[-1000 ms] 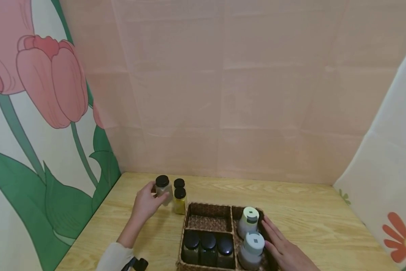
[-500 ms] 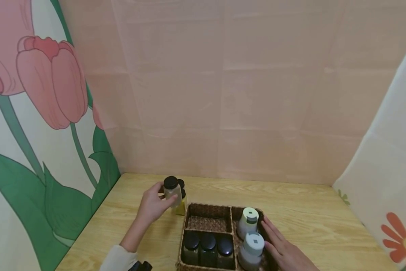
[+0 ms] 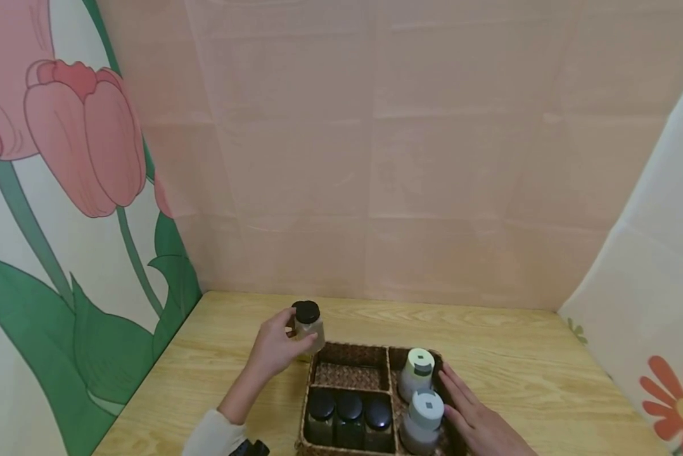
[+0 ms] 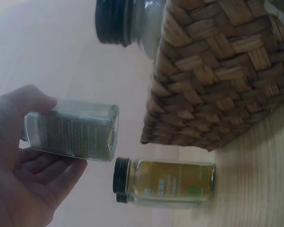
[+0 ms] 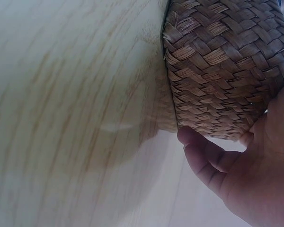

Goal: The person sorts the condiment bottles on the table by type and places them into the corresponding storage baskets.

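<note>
My left hand point(image 3: 275, 345) holds a clear glass spice jar point(image 3: 313, 334) with a black lid, raised off the table by the basket's back left corner. In the left wrist view, thumb and fingers grip this jar point(image 4: 78, 134) around its sides; its contents look grey-green. A jar of yellow spice point(image 4: 173, 182) stands below it on the table, mostly hidden in the head view. My right hand point(image 3: 471, 411) rests against the right outer side of the woven basket point(image 3: 350, 387), fingers extended. The right wrist view shows its fingertips at the basket's wall point(image 5: 227, 66).
The basket's front left compartment holds several black-lidded jars point(image 3: 350, 411). Two white-capped bottles point(image 3: 426, 411) stand in its right compartment. Its back left compartment shows a bare woven floor point(image 3: 350, 375). Around the basket lies a wood-grain table point(image 3: 518, 354), with cloth hangings behind and beside it.
My left hand has carried the spice jar rightward to the basket's back left corner, passing in front of the jars standing there. My right hand has stayed at the basket's side.
</note>
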{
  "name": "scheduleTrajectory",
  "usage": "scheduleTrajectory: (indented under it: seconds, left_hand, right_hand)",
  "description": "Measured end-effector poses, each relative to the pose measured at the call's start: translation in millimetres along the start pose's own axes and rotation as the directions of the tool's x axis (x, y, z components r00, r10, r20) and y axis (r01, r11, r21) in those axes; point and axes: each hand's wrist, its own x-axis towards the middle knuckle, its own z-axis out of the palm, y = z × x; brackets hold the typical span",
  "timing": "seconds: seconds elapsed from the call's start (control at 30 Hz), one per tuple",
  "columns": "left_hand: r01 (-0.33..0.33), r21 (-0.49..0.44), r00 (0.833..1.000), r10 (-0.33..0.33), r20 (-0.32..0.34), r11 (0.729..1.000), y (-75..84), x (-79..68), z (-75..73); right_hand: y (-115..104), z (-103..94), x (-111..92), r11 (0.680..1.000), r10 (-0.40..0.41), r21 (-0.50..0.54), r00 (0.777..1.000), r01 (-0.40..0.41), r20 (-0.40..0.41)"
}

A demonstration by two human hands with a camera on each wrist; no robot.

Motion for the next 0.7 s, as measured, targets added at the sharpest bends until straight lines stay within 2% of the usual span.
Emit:
scheduleTrajectory:
  seconds: [0.2,0.47,0.7]
  left_hand:
    - [-0.022,0.054,0.999,0.019,0.051,0.998,2.1,-0.1,8.0]
    - [-0.044,0.047,0.993,0.039,0.11,0.998,5.8,0.5,13.0]
    - [-0.062,-0.006,0.983,0.062,0.171,0.998,9.3,0.5,20.5]
  right_hand:
    - [0.4,0.1,-0.2,1.0,-0.012,-0.019,1.0,0.012,-0.013]
    - [-1.7,-0.2,-1.4,1.0,-0.011,-0.023,1.0,0.011,-0.021]
    - [-1.1,0.1,-1.6,1.0,-0.007,-0.012,1.0,0.007,-0.016]
